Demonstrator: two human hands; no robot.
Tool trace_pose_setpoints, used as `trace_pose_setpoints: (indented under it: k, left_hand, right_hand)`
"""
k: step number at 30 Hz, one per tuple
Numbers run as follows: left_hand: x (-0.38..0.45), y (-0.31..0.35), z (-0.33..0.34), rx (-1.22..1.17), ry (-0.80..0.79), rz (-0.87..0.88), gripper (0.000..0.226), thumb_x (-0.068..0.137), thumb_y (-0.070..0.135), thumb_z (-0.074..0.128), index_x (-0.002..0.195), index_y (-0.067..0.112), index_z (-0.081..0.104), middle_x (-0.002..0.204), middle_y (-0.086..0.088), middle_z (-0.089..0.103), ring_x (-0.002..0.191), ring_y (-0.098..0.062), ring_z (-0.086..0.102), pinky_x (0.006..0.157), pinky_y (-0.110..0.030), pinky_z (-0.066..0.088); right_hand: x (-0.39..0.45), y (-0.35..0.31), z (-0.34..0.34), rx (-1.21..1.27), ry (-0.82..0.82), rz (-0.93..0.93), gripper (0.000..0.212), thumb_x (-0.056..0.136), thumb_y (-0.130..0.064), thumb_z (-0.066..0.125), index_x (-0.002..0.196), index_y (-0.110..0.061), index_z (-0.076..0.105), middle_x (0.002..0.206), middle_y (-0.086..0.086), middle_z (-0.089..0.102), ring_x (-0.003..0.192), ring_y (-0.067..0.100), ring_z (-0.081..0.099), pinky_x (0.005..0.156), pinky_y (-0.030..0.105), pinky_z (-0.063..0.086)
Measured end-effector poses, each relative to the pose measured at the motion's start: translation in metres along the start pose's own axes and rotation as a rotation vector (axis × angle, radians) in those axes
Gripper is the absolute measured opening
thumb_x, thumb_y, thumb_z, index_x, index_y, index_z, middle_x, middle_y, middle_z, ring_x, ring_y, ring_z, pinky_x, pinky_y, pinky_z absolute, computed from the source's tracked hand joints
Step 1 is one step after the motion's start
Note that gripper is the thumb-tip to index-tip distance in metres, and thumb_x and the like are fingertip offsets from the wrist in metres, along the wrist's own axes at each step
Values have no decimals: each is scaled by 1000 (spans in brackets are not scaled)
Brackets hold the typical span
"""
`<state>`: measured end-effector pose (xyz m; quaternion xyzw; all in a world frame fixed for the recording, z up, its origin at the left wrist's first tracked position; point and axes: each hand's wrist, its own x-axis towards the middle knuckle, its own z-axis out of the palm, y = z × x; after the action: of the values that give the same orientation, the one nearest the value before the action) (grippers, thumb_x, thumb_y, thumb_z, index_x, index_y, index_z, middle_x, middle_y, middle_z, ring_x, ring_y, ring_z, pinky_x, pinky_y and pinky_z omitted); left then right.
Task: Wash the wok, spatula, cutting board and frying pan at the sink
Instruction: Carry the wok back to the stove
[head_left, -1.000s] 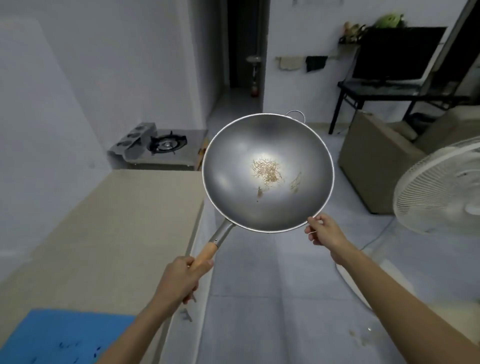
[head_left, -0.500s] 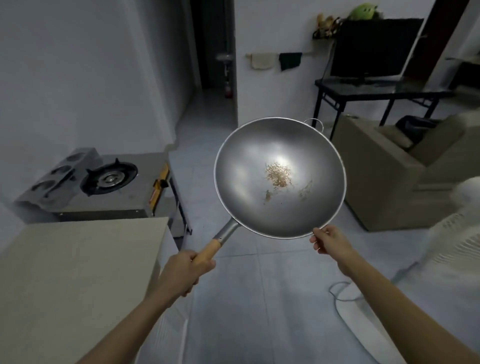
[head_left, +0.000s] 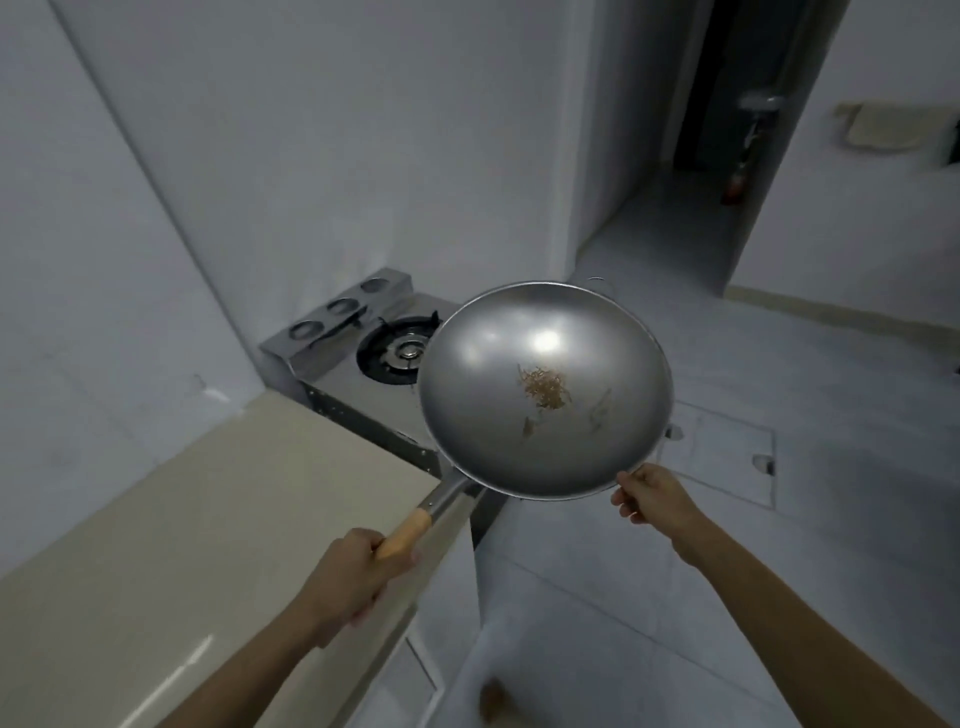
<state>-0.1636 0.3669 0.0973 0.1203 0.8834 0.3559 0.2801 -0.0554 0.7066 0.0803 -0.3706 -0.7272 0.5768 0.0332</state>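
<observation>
L hand (head_left: 356, 574) nearest cam, fingers wrapped tight round the wooden handle (head_left: 404, 532) of the wok (head_left: 545, 389), thumb side up; R hand (head_left: 649, 491) further out & to the right, pinching the wok's near rim w/ curled fingers, steadying it. Wok is held in the air betw both hands, bowl facing cam, tilted up a bit, not touching anything. Step in hand, my read: carrying the dirty wok to the sink, which isn't in view, so washing not started. To do it well: keep bowl roughly level so the food scraps (head_left: 543, 389) stuck mid-bowl don't slide out onto the floor (head_left: 779, 571), keep both grips as is since a long handle alone lets the bowl twist, and watch the far rim near the stove. Relative to hands: bowl sits ahead of & above both, handle running down-left into L hand, R hand at lower-right edge of rim. Beige counter (head_left: 182, 545) lies under L forearm, wok overhangs its far corner. Beyond that a steel gas stove (head_left: 363, 374) w/ one burner, partly hidden behind the wok's left edge. Farther back white wall, then a dark doorway (head_left: 737, 104) upper right; cloth (head_left: 883, 130) hangs on far wall. Spatula, cutting board, frying pan not visible
</observation>
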Motion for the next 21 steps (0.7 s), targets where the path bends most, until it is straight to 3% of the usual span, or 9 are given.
trace_pose_setpoints:
  k: [5, 11, 15, 19, 21]
  left_hand:
    - [68, -3, -34, -43, 36, -136, 47, 87, 44, 65, 80, -2, 60, 49, -7, 58, 39, -20, 50, 42, -25, 40]
    - [124, 14, -55, -115, 130, -268, 36, 89, 40, 64, 83, 5, 63, 51, -5, 59, 39, -18, 50, 41, -25, 42]
    - [152, 28, -63, -166, 202, -359, 34, 89, 40, 63, 84, 6, 63, 53, -3, 59, 39, -16, 50, 40, -26, 42]
    - [184, 50, -56, -187, 290, -443, 30, 92, 39, 60, 86, 9, 62, 60, -5, 61, 39, -14, 51, 40, -25, 43]
    - [201, 63, -51, -189, 332, -484, 30, 93, 40, 59, 86, 11, 60, 63, -5, 62, 39, -12, 51, 39, -24, 44]
  right_hand:
    - [107, -56, 42, -85, -139, -30, 16, 98, -16, 47, 88, -5, 52, 75, 9, 66, 62, 18, 56, 59, 29, 44]
    - [208, -110, 83, -196, -262, -58, 17, 98, -16, 47, 89, -3, 53, 75, 7, 66, 62, 17, 56, 58, 25, 44]
    - [262, -138, 109, -212, -345, -83, 20, 99, -17, 46, 83, -6, 53, 76, 10, 65, 62, 16, 55, 50, 17, 44]
    - [327, -156, 130, -227, -457, -107, 23, 99, -18, 46, 80, -7, 51, 73, 10, 63, 65, 20, 56, 66, 29, 50]
    - [362, -166, 139, -256, -527, -109, 23, 100, -18, 45, 81, -7, 52, 74, 9, 63, 65, 19, 57, 66, 30, 50]
